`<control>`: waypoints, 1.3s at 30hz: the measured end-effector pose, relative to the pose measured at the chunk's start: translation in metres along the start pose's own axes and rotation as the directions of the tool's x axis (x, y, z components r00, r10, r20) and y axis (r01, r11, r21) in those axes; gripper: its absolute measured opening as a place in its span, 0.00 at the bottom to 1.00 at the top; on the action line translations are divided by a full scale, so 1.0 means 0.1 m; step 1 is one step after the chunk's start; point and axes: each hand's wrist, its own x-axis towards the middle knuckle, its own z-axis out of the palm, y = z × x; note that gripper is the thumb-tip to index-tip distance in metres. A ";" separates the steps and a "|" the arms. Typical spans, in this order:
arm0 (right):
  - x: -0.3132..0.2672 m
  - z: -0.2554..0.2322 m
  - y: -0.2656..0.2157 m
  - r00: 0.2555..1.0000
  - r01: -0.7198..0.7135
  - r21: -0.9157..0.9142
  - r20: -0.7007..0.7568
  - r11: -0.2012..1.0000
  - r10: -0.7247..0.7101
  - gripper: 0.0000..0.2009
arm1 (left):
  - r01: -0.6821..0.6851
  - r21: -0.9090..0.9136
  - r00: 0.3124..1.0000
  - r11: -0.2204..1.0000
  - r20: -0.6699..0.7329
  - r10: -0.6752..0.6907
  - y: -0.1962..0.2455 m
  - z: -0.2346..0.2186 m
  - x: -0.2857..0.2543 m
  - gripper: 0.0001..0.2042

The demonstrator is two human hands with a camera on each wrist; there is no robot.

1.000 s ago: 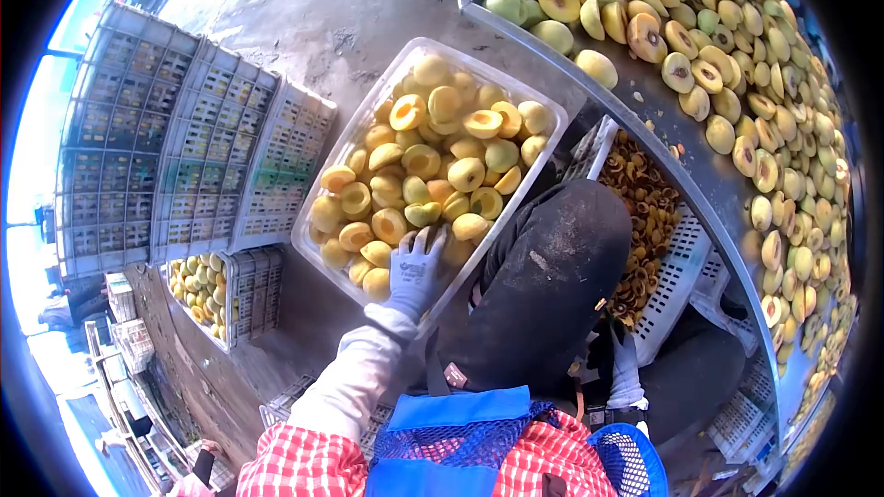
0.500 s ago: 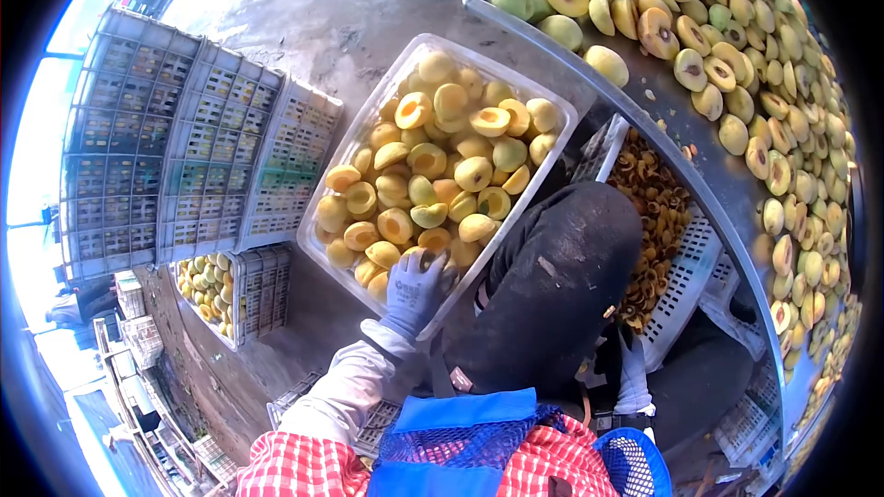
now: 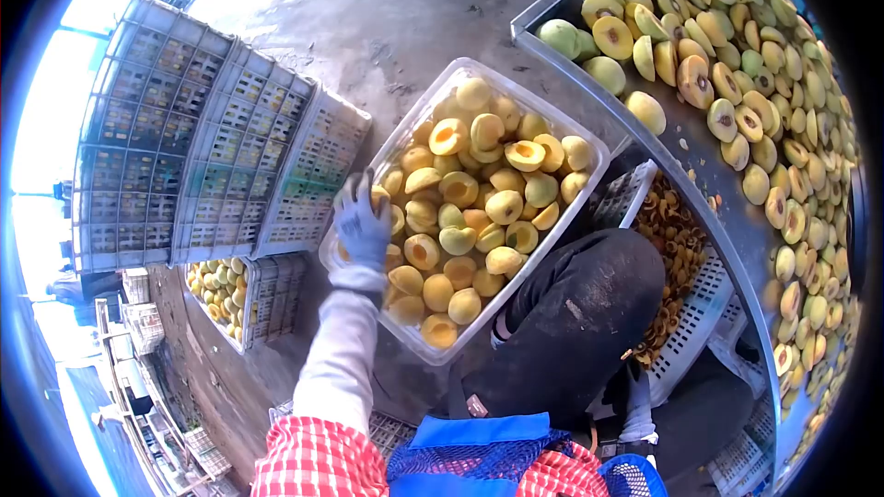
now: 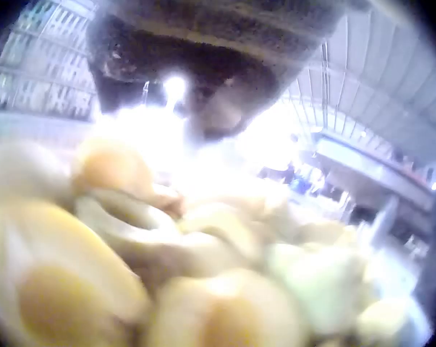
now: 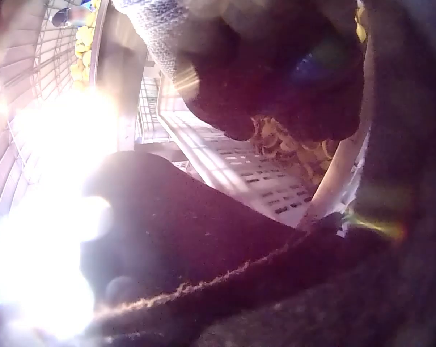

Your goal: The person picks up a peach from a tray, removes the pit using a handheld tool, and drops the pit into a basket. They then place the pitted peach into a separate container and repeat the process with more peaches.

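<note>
My left hand (image 3: 362, 225), in a grey glove, is at the left side of a white plastic tub (image 3: 543, 258) heaped with halved yellow peaches (image 3: 459, 189). Its fingers reach forward over the fruit along the rim, a peach half (image 3: 378, 195) right beside them. In the blurred left wrist view the dark glove (image 4: 203, 65) hangs above the peach halves (image 4: 66, 282). Low beside my bent leg is my right hand, mostly hidden in the head view. The right wrist view shows it as a dark, shaded shape (image 5: 276, 72) over a crate; cannot tell what it holds.
A metal-edged table (image 3: 635, 133) at the right bears many halved peaches. Below it stands a white slotted crate (image 3: 691, 313) of small brown pieces. Stacked grey crates (image 3: 203, 147) rise at the left, with another fruit-filled crate (image 3: 276, 299) lower down. My knee (image 3: 599, 285) borders the tub.
My left hand has moved from the tub's near corner up and leftward to its left side. The tub and table sit further right in view. The right arm stays low beside the leg.
</note>
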 end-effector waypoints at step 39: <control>0.03 0.17 -0.15 0.998 -0.060 0.059 0.016 0.996 0.059 0.12 | -0.233 0.058 0.834 0.971 0.526 0.169 1.20 1.76 1.87 0.23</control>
